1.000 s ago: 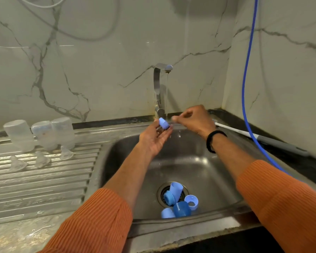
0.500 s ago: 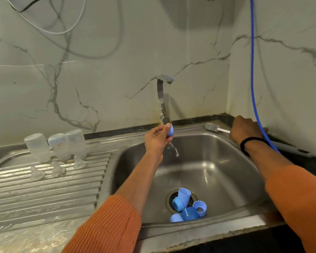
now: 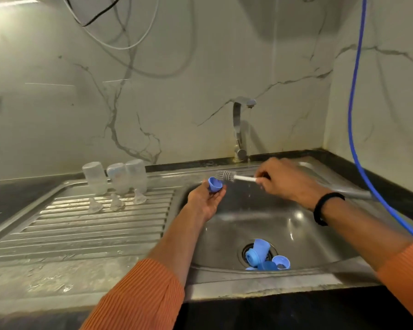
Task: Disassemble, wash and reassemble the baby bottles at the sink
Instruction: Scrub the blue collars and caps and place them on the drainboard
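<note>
My right hand [image 3: 287, 179] has come back from the counter by the wall with the bottle brush [image 3: 227, 175] — half a second ago it was only reaching for the handle there, and now my fingers are curled round the white stem and the grey bristle head is almost at the mouth of the blue cap [image 3: 215, 184]. My left hand [image 3: 206, 198] holds that cap at the fingertips, opening turned towards the brush, over the left edge of the sink [image 3: 296, 217]; it has drifted away from the tap [image 3: 240, 129], which runs a thin stream. So I judge rinsing this piece has given way to scrubbing it.

The rest waits: more blue caps and rings [image 3: 262, 257] sit heaped on the drain, unwashed as far as I can tell, while three clear bottles [image 3: 116, 177] stand upside down on the draining board [image 3: 93, 227] with three clear teats [image 3: 116, 203] just in front of them — reassembly is a long way off.
</note>
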The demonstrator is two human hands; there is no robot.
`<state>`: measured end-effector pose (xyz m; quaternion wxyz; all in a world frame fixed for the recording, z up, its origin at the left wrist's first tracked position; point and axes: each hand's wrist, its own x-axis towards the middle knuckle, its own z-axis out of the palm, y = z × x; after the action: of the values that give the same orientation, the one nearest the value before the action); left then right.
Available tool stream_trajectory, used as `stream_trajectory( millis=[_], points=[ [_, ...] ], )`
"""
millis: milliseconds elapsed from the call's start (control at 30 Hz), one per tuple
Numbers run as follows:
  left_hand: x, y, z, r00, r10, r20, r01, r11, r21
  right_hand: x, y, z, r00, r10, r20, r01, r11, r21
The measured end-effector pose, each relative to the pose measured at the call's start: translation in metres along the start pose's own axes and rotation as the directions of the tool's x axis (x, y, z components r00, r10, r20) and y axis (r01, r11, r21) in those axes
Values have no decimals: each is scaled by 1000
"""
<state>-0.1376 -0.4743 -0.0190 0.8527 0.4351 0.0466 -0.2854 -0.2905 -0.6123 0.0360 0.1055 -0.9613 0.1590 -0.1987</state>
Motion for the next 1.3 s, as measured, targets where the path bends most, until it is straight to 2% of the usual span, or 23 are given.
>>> stream_trajectory(
  millis=[100,300,467,567,667,800,867,967,1067,1200,1300],
  points=[
    [1,3,1,999,18,37,-19,1000,9,-2,-10,7,999,-30,44,29,999,19],
    [9,3,5,996,19,89,-24,998,53,-3,-13,16,998,-58,-4,58,995,76],
    [8,16,-4,996,38,86,-44,996,76,-1,-4,7,983,-184,3,181,973,146],
    [4,17,-6,994,57,95,-73,984,166,3,1,-6,966,-254,50,252,967,41],
    [4,7,1,983,122,136,-158,941,299,4,2,-9,975,-218,53,221,973,-72],
    [0,9,14,980,140,143,-162,974,159,-1,-7,0,985,-161,-61,146,969,-200],
    [0,14,12,983,102,150,-118,988,98,-4,-10,5,967,-234,-101,212,959,-189],
    [-4,21,1,988,58,142,-73,992,104,-6,-5,5,929,-349,-123,343,937,-72],
    [-6,27,-4,987,77,142,-97,986,134,-3,0,0,905,-409,-113,410,912,-17],
    [-4,18,-3,974,141,175,-188,937,293,3,3,-4,925,-375,-58,371,926,-74],
    [-4,12,3,975,138,172,-178,952,248,1,-1,-5,952,-301,-51,288,942,-175]
  ],
)
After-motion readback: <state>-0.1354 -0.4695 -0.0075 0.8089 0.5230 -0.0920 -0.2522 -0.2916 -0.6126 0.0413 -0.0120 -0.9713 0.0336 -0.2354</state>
